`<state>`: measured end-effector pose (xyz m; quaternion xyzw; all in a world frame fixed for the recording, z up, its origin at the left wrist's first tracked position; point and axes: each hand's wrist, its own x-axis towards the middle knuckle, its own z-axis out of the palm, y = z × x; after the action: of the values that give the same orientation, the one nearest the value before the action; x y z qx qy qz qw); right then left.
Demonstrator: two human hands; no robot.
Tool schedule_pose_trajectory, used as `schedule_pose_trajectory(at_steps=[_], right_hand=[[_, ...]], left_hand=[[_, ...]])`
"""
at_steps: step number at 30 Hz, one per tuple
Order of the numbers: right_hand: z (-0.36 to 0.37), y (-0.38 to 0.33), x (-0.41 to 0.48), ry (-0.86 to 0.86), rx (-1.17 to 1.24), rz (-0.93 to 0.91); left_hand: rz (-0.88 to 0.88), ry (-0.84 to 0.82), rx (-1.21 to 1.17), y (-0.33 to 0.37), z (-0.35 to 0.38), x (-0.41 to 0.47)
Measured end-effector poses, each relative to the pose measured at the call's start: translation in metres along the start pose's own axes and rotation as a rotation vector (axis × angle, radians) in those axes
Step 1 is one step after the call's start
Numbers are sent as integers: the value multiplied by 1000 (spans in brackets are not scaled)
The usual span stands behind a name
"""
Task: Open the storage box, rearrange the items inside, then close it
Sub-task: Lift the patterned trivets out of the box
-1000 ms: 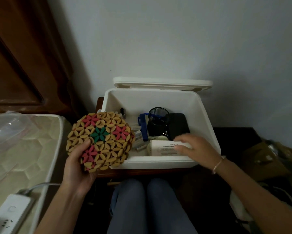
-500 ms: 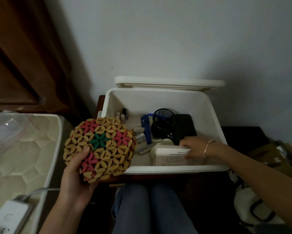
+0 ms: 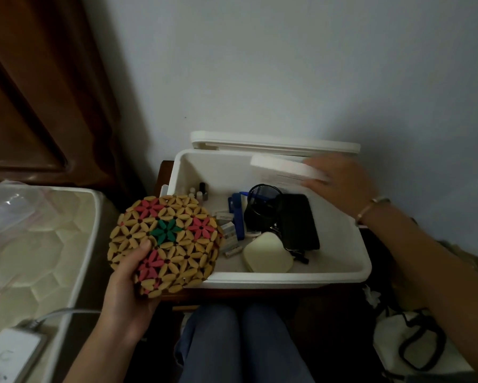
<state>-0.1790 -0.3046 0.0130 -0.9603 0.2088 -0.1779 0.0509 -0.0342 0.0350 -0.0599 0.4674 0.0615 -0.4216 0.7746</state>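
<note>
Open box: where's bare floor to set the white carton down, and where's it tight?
Best: the bare strip between the black case and the right wall of the storage box, open to the front. Smaller gap between small bottles and mesh cup. Centre is crowded: blue item, cup, case, cream pouch. The woven mat hides the front-left.

Box [image 3: 271, 277] open, lid [image 3: 273, 144] raised along back edge. Left hand [image 3: 127, 288] grips mat [image 3: 171, 239] at box's front left corner. Right hand [image 3: 340, 183] holds carton [image 3: 283, 170], blurred, above back right corner. Inside: cup [image 3: 260, 210], pouch [image 3: 298, 222], cream case [image 3: 266, 255].
</note>
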Motion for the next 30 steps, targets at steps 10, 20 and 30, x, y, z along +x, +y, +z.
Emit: schedule_pose_trajectory(at_steps=[10,20,30], right_hand=[[41,-12,23,62,-314,-149],[79,18,-57,-696,268,791],[131,-12,-23,-1012,-202,843]], left_hand=[[7,-52,31,-1,2,-3],[-3,-78,5,-4,-6,3],[12,-80,16,-6,-4,1]])
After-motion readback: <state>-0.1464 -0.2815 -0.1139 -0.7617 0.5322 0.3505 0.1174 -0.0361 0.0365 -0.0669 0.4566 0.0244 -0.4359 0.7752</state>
